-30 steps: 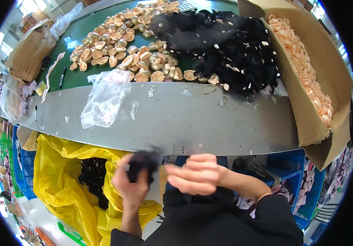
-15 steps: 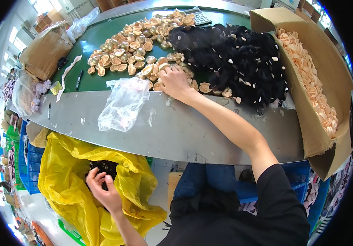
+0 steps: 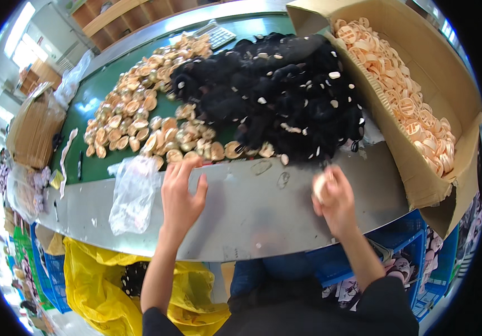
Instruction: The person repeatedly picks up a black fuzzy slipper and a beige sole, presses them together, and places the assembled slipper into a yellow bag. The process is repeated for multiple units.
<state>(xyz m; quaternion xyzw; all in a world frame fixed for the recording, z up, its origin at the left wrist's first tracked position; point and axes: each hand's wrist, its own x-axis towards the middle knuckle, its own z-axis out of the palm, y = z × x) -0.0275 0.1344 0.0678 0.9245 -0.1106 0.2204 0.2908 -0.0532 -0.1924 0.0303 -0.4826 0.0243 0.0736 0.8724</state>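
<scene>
My left hand (image 3: 182, 199) is raised over the metal front of the table, fingers apart and thumb held away, with nothing in it. Just beyond its fingertips lies the near edge of a pile of golden, cup-shaped shell halves (image 3: 134, 112). Some show pale inner sides. My right hand (image 3: 339, 201), slightly blurred, is closed around a pale round piece (image 3: 321, 188) that looks like a shell half; the fingers cover much of it. Beyond that hand spreads a heap of black fuzzy pieces (image 3: 286, 89) with small white tabs.
A carton (image 3: 375, 95) of peach-coloured plastic pieces (image 3: 409, 106) stands at the right. A clear plastic bag (image 3: 133, 196) lies left of my left hand. Below the table edge is a yellow sack (image 3: 98, 285) with dark pieces inside. A calculator (image 3: 218, 36) sits at the back.
My right hand has left the shell pile and come back to the right, holding a pale round piece. My left hand has risen from the yellow sack to above the table. The view has shifted.
</scene>
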